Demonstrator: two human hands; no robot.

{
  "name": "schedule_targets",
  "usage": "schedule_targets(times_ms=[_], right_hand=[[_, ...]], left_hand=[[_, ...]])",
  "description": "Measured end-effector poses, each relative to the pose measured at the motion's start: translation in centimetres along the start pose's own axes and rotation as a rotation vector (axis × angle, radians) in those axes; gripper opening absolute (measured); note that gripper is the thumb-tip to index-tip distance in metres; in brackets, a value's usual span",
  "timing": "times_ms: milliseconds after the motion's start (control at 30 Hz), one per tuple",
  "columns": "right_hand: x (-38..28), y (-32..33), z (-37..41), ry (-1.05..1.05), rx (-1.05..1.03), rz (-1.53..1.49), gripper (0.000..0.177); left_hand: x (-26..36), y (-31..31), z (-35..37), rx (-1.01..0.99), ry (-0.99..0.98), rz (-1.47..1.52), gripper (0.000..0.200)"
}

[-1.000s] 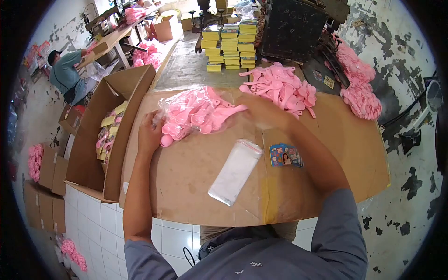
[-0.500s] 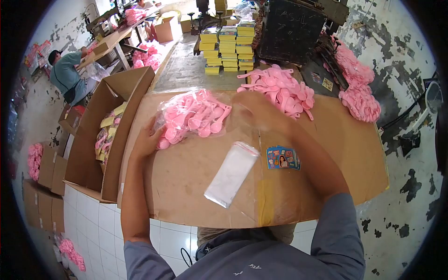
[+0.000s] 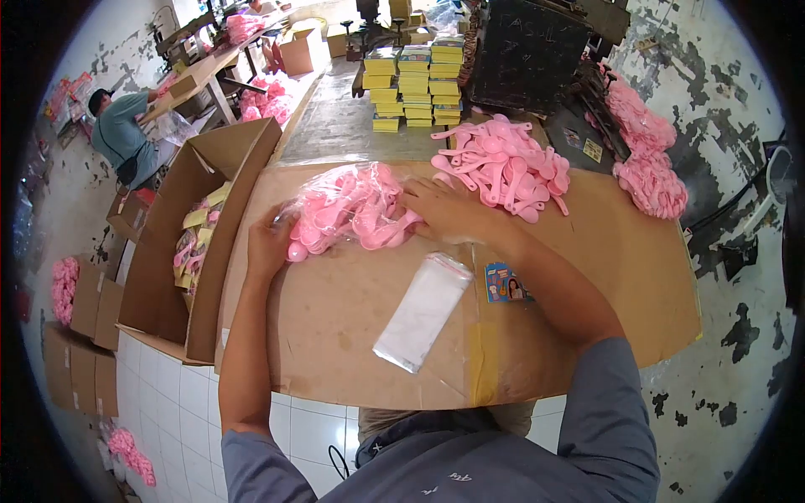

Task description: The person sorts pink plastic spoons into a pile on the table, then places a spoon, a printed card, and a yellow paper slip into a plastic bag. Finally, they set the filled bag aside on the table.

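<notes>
A clear plastic bag (image 3: pixel 340 201) full of pink spoons lies on the cardboard-covered table. My left hand (image 3: pixel 270 241) grips the bag's left edge, its fingers partly hidden by the plastic. At the bag's right end, my right hand (image 3: pixel 438 210) has its fingers closed on the plastic beside the spoons. Just beyond that hand is a loose heap of pink spoons (image 3: pixel 507 163). Nearer my body lies a stack of clear plastic sleeves (image 3: pixel 423 312). To its right are blue printed cards (image 3: pixel 506 285), partly covered by my right forearm.
An open carton (image 3: pixel 214 293) at the left holds packed pink and yellow items. Stacks of yellow-edged cards (image 3: pixel 415 88) and a black metal box (image 3: pixel 524 59) stand at the back. Pink bundles (image 3: pixel 650 184) hang at the right. Another person (image 3: pixel 126 134) sits at the far left.
My right hand has moved from near the loose heap to the right end of the bag. The bag has shifted slightly, and my forearm covers more of the cards.
</notes>
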State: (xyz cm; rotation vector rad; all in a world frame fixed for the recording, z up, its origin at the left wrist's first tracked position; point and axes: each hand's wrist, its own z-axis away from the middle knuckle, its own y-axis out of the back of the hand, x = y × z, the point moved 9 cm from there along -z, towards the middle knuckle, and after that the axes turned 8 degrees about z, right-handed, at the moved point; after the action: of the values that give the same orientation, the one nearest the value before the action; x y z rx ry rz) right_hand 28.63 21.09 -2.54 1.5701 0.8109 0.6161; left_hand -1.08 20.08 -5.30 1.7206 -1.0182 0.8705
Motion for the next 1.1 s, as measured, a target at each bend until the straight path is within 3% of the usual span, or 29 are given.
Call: schedule_targets(times_ms=[133, 233, 300, 333, 400, 467, 533, 567, 633, 700, 767, 867, 967, 1067, 1100], right_hand=[[-0.5, 1.0, 0.5, 0.104, 0.059, 0.013, 0.041], [2.0, 1.7, 1.4, -0.165, -0.09, -0.449, 0.043], [5.0, 3.1, 3.5, -0.088, -0.025, -0.347, 0.031], [6.8, 4.9, 5.1, -0.353, 0.016, -0.464, 0.031], [11.7, 7.9, 7.6, -0.37, 0.237, -0.111, 0.033], [13.0, 9.4, 8.3, -0.228, 0.466, 0.456, 0.038], [11.4, 12.2, 8.6, -0.474, 0.597, 0.668, 0.044], [11.2, 11.2, 7.8, -0.409, 0.628, 0.483, 0.039], [6.8, 9.2, 5.1, -0.371, 0.509, -0.395, 0.038], [3.7, 5.4, 2.0, -0.338, 0.193, -0.288, 0.036], [2.7, 1.6, -0.1, -0.224, 0.299, -0.149, 0.034], [2.8, 0.2, -2.4, -0.328, 0.286, -0.115, 0.032], [3.4, -1.3, -3.2, -0.451, 0.05, -0.364, 0.035], [4.2, -3.4, -3.5, -0.39, 0.1, -0.494, 0.036], [4.1, -2.8, -3.3, -0.348, 0.163, -0.383, 0.036]], left_hand=[[-0.1, -0.1, -0.1, 0.012, -0.026, -0.004, 0.035], [-0.1, -0.1, -0.2, 0.036, -0.102, 0.033, 0.034], [0.1, -0.1, 0.0, 0.018, -0.052, 0.065, 0.033], [0.2, -0.2, 0.2, 0.008, -0.025, 0.083, 0.033], [-0.2, -0.3, 0.0, 0.005, 0.014, 0.1, 0.032], [-0.3, -0.5, 0.0, 0.006, 0.023, 0.106, 0.03], [-0.1, -0.4, -0.1, 0.017, 0.004, 0.1, 0.029], [-0.2, -0.5, -0.2, 0.025, -0.004, 0.131, 0.028], [-0.8, -0.8, -0.2, 0.037, -0.015, 0.192, 0.026], [-0.6, -0.9, -0.3, 0.015, -0.015, 0.116, 0.027], [-0.4, -1.1, -0.2, -0.015, -0.009, 0.067, 0.029], [0.2, -1.3, 0.1, -0.036, -0.015, 0.081, 0.029], [-0.3, -1.0, -0.1, 0.039, -0.083, 0.144, 0.029], [-2.9, -0.4, -0.8, 0.115, -0.13, 0.154, 0.029], [-1.4, -0.4, -0.5, 0.082, -0.112, 0.175, 0.03]])
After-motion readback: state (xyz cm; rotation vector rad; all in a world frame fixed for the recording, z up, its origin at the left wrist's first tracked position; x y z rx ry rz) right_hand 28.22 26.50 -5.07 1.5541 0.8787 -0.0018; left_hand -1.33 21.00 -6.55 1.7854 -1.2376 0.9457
